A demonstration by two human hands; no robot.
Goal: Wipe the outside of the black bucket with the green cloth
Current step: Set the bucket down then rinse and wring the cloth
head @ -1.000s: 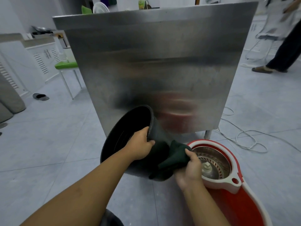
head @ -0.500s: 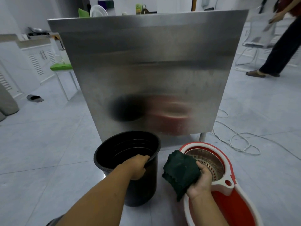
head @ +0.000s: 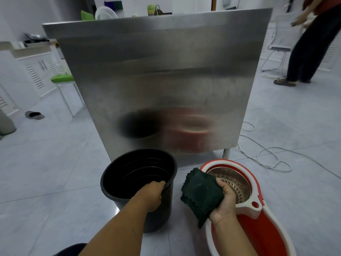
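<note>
Black bucket [head: 129,183] stands upright, left hand [head: 150,195] gripping its ribbed rim.

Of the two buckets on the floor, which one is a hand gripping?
The round black plastic bucket; the left hand grips its rim. The red mop bucket is untouched.

bucket [head: 129,183] left of mop bucket [head: 258,228], cloth [head: 201,194] between them, metal panel [head: 156,80] behind

I am seeing a red mop bucket [head: 258,235] sitting before a steel panel [head: 162,80]; white cable [head: 267,157] trailing across floor [head: 46,172].
</note>
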